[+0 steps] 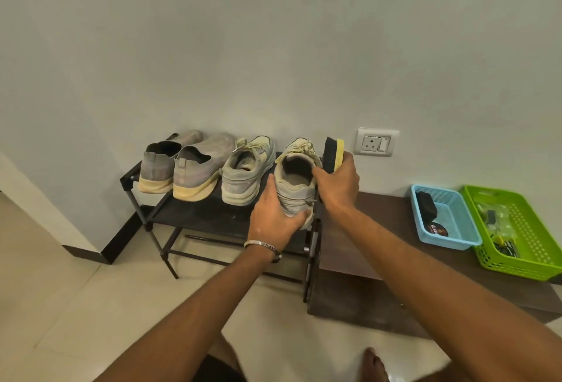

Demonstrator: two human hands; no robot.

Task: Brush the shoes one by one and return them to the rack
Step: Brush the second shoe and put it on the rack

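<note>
Here the held sneaker (296,181) points toe-first toward the wall.

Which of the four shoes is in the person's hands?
The rightmost laced shoe, gripped at the heel by the left hand; the right hand holds the brush beside it. The other three rest untouched.

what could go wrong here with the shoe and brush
1. The shoe sits at the right end of the rack, its heel past the front edge; if the left hand lets go early it may tip off.
2. The right hand holds the brush while touching the shoe, so the brush could slip.
</note>
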